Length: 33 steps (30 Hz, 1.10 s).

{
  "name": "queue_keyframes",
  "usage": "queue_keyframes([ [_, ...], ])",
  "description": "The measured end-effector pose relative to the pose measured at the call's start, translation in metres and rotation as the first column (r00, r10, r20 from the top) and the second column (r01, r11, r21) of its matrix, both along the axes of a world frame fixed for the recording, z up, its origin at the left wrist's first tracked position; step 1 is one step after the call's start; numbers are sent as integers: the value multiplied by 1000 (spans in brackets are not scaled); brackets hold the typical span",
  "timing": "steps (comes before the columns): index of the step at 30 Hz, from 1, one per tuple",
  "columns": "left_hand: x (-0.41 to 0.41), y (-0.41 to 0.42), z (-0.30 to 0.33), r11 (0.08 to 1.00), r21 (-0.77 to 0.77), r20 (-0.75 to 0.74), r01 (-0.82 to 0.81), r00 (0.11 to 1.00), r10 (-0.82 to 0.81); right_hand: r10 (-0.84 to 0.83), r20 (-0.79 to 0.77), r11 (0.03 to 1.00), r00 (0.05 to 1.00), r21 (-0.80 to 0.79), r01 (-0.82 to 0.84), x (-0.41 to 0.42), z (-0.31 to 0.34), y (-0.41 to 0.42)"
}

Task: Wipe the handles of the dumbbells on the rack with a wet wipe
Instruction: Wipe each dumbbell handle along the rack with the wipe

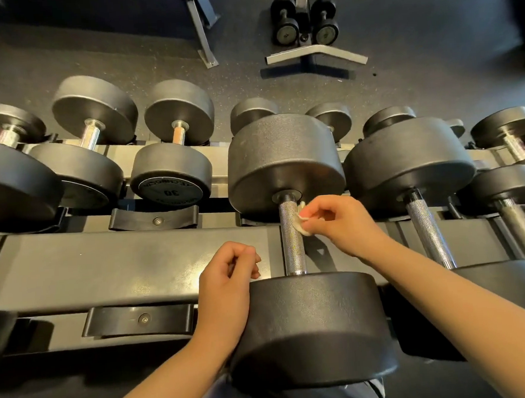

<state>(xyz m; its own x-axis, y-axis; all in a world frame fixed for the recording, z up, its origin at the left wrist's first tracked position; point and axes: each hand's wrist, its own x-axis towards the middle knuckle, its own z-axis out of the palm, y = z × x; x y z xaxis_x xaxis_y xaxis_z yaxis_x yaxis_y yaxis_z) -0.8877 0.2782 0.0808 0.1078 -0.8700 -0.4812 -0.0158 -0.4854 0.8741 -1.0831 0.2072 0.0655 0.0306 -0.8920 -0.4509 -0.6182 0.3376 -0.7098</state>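
Observation:
A big black dumbbell (286, 157) lies on the top tier of the rack (105, 263), its knurled steel handle (292, 243) pointing toward me. My right hand (339, 221) pinches a small white wet wipe (301, 222) against the right side of that handle, near the far head. My left hand (229, 281) hovers to the left of the handle, beside the near head (312, 325). Its fingers are loosely curled and hold nothing.
More dumbbells fill the rack: two with knurled handles (427, 228) to the right, several smaller ones on the lower tier, one marked 30 (170, 176). Two empty black saddles (139, 318) sit on the left. A small dumbbell stand (306, 24) is on the floor beyond.

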Motion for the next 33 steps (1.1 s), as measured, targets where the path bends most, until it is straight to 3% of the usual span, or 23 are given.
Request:
queue_keyframes([
  [2,-1,0,0,1000,11,-7,4,1000,-4,-28,-26,996,999,-87,25,6,-5,1],
  [4,-1,0,1,1000,11,-6,8,1000,-8,-153,23,975,988,-160,155,11,-9,-1],
  [7,-2,0,1,1000,8,0,1,1000,-1,-238,33,952,971,-192,239,11,-14,-7],
  [15,-3,-1,-1,1000,1,-2,18,1000,-18,-491,309,871,814,164,463,12,-14,-10],
  [24,-3,-1,-1,999,25,-11,34,999,-34,-582,148,799,800,289,528,16,-17,-15],
  [28,-3,0,-1,999,18,-15,28,1000,-27,-647,343,743,681,486,461,17,-17,-13],
  [33,-2,1,-3,999,20,-14,28,1000,-27,-547,301,802,782,456,385,10,-10,-3],
])
